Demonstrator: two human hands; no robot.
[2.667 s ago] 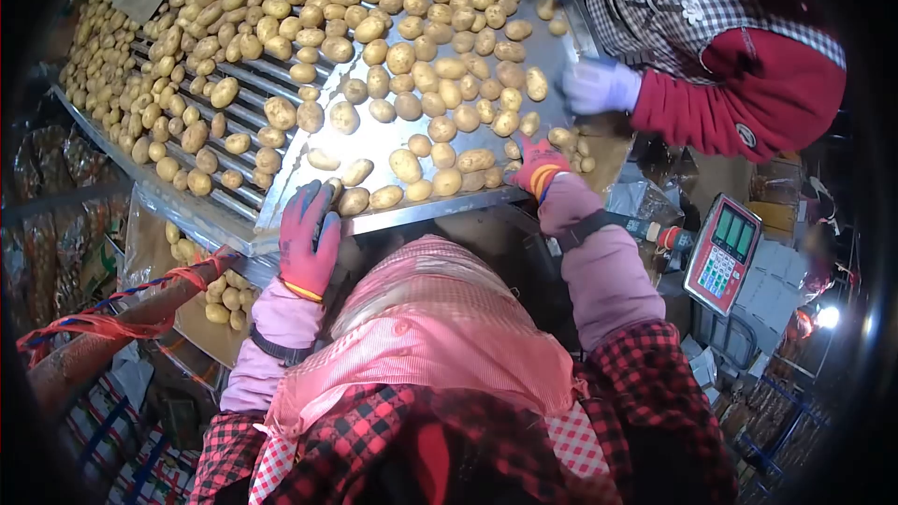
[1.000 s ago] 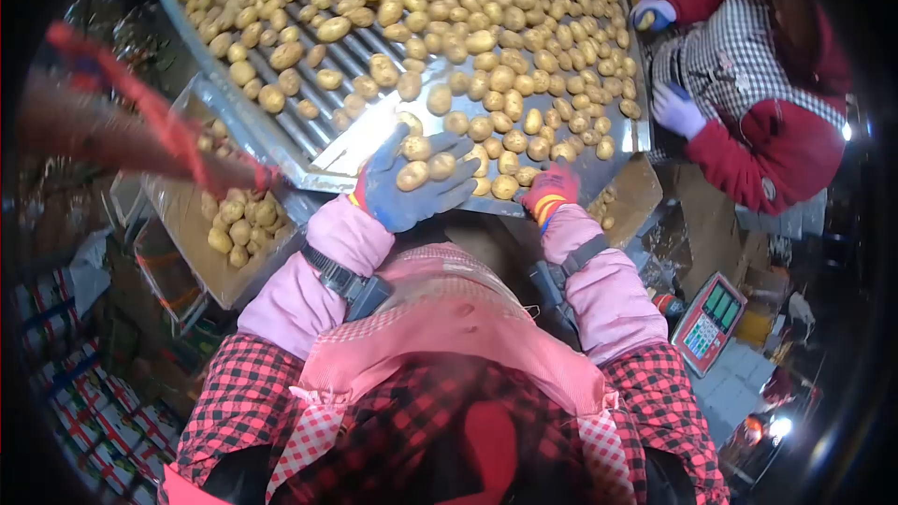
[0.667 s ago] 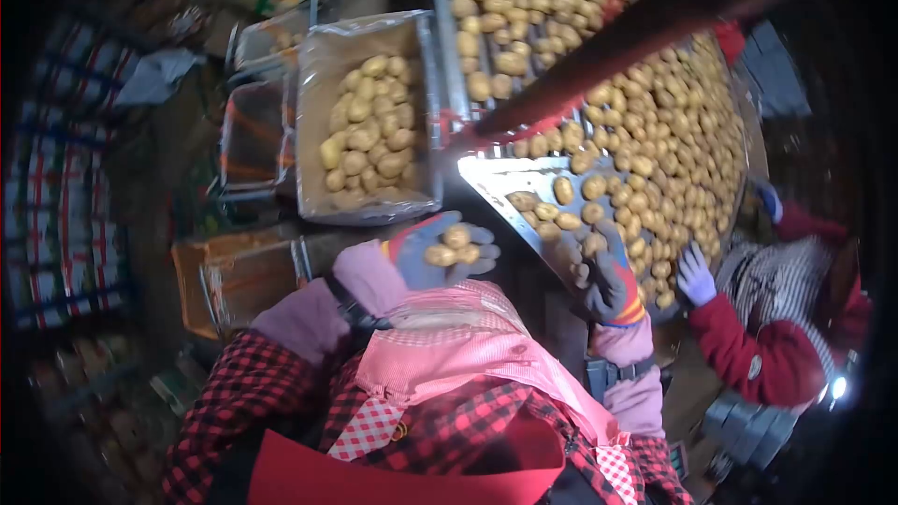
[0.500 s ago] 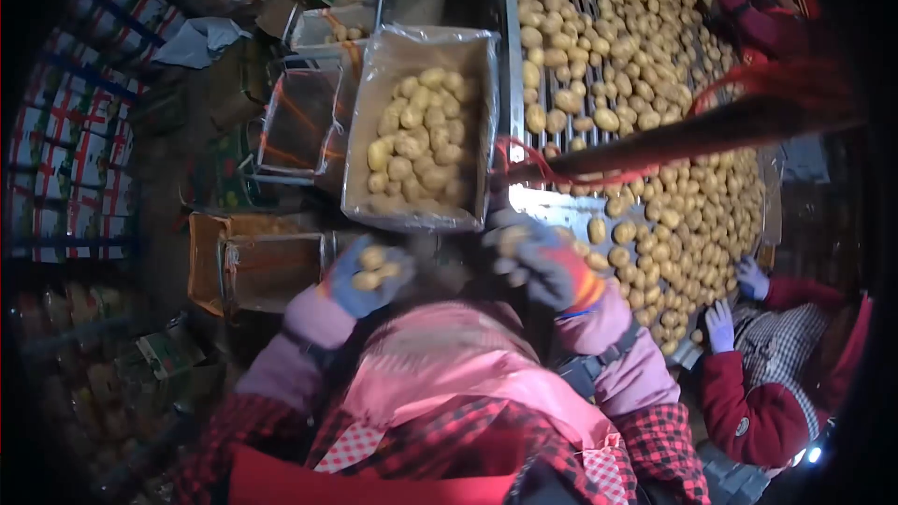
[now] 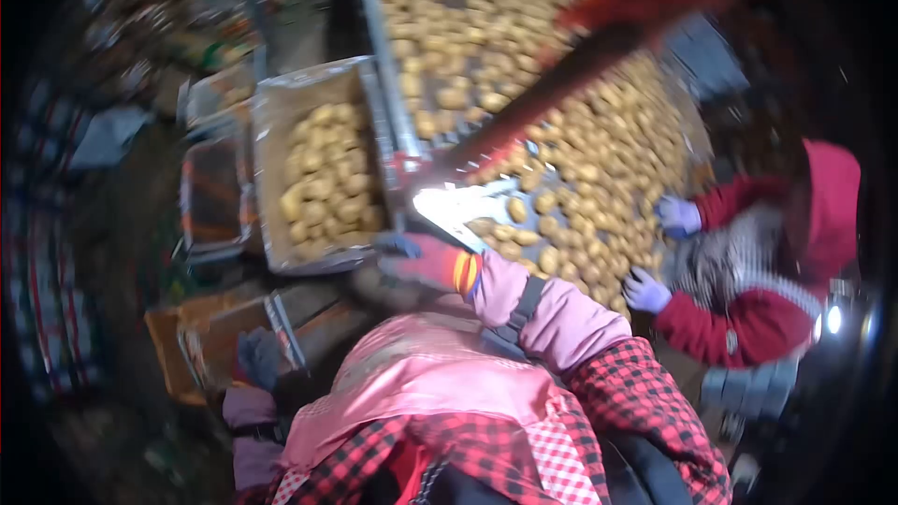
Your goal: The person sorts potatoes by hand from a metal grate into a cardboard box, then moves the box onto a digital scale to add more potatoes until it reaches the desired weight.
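My left hand [image 5: 258,359], in a grey-blue glove, is over the right part of an orange-edged box [image 5: 178,341] at lower left. Its fingers are blurred, and I cannot tell whether they hold anything. My right hand [image 5: 432,264], in a grey and red glove with an orange-yellow cuff, reaches left near the lower right corner of a plastic-lined carton [image 5: 267,164]. Its fingers look stretched out, with no potato visible in them; the palm side is hidden. A pile of potatoes [image 5: 327,173] lies inside the carton.
A sorting table bears many potatoes [image 5: 589,164], with a metal side rail [image 5: 382,56]. A dark red bar [image 5: 533,98] crosses above it. Another person's gloved hands [image 5: 645,290] are at the table's right edge. A wire-framed crate [image 5: 215,189] stands left of the carton.
The view has turned, shifting the carton and table left. My left hand, earlier showing several potatoes, has moved down-left over the lower box. My right hand, earlier around a potato, now reaches towards the carton's corner.
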